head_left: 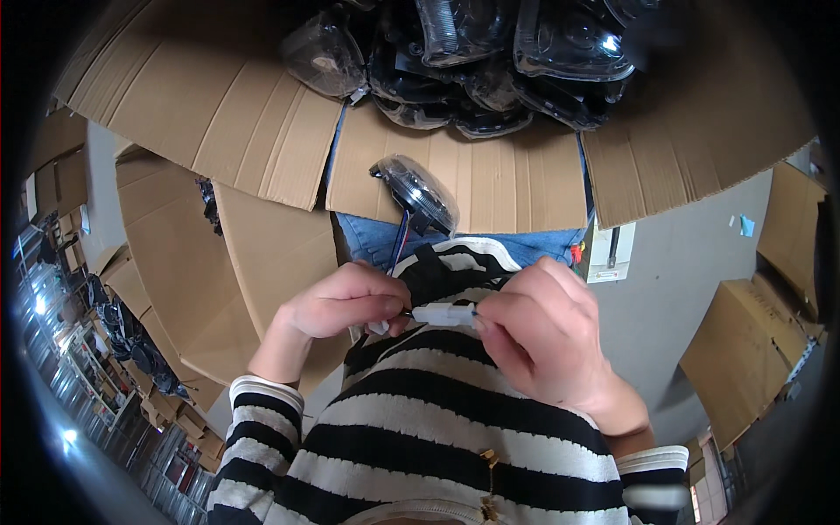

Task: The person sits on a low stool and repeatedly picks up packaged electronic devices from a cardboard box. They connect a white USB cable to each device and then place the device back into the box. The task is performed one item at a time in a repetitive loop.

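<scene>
Between my two hands, in front of my striped top, is a white plastic wire connector (444,314). My left hand (353,300) pinches its left end with thumb and forefinger, near dark wires. My right hand (549,337) pinches the right end, with fingers curled. Above my left hand, a round clear-lensed lamp (415,194) with a black housing lies on the cardboard flap. Dark and coloured wires (400,242) run from it down toward my left hand.
A heap of clear-lensed lamps (573,39) fills the far side of the cardboard (525,179). A large carton (280,271) stands at left, with black plastic wrap (131,337) beyond it. Another carton (744,359) sits on the grey floor at right.
</scene>
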A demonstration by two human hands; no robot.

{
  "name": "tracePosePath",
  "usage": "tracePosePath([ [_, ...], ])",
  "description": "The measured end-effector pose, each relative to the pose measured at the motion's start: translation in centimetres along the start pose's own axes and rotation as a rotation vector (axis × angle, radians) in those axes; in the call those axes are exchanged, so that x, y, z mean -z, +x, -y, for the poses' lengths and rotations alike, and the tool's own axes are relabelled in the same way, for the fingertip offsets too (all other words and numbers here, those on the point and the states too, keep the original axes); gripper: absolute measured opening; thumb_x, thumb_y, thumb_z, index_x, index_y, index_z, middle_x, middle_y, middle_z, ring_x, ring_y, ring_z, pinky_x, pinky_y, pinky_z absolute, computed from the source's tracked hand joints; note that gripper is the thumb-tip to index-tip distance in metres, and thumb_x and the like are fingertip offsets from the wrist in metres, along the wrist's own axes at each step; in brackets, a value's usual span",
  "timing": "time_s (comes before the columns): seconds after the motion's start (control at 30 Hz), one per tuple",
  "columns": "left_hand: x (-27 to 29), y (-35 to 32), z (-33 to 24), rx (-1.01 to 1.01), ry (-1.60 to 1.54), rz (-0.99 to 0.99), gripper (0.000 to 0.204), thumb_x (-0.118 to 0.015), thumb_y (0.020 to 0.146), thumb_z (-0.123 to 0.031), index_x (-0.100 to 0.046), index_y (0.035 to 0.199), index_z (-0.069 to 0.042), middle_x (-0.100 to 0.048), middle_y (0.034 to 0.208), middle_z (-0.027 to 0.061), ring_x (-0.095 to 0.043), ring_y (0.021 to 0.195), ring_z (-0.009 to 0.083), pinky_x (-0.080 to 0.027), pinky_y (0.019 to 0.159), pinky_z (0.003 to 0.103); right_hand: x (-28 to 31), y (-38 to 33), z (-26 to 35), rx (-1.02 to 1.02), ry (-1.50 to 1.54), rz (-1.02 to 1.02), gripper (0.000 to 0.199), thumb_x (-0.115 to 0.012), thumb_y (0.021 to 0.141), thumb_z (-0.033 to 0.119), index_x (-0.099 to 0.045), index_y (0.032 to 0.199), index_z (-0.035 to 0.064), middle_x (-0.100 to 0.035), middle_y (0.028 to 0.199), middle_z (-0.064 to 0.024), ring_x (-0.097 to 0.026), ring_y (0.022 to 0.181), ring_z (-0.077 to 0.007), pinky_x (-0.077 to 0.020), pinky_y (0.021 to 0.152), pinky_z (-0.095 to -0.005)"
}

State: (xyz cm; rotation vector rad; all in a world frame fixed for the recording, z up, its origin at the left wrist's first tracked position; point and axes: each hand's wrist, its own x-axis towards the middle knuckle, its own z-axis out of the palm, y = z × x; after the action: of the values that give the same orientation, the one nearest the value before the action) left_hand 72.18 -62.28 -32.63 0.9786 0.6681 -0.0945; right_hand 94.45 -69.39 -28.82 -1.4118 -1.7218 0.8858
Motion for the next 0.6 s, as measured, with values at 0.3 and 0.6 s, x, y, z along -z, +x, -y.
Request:
tracePosePath([
  [0.3,-0.6,-1.0,-1.3,-0.251,0.267,-0.123,0.018,-0.047,0.079,-0.011,-0.055,0.081,0.006,-0.059,0.074,0.0112,-0.052,0.060,0.0179,-0.041,0.057,0.030,0.1,-0.5,-1.0,-0.046,0.158,0.112,0.015,-0.062,0.061,-0.001,-0.055,0.074,0.0026,-0.047,0.070,-0.0076,-0.049,0.062,-0.0218,-0.0407,0.054,-0.0314],
  [0.6,8.4,-26.7,-2.6,-1.216,0.150,-1.327,0.022,-0.041,0.085,-0.016,-0.051,0.094,0.001,-0.050,0.078,0.0075,-0.047,0.070,0.0143,-0.037,0.065,0.027,1.2,-3.3,-2.4,-0.422,0.315,0.157,0.004,-0.057,0.074,0.003,-0.056,0.077,0.0005,-0.053,0.062,-0.0065,-0.045,0.046,-0.0142,-0.0348,0.044,-0.0248],
])
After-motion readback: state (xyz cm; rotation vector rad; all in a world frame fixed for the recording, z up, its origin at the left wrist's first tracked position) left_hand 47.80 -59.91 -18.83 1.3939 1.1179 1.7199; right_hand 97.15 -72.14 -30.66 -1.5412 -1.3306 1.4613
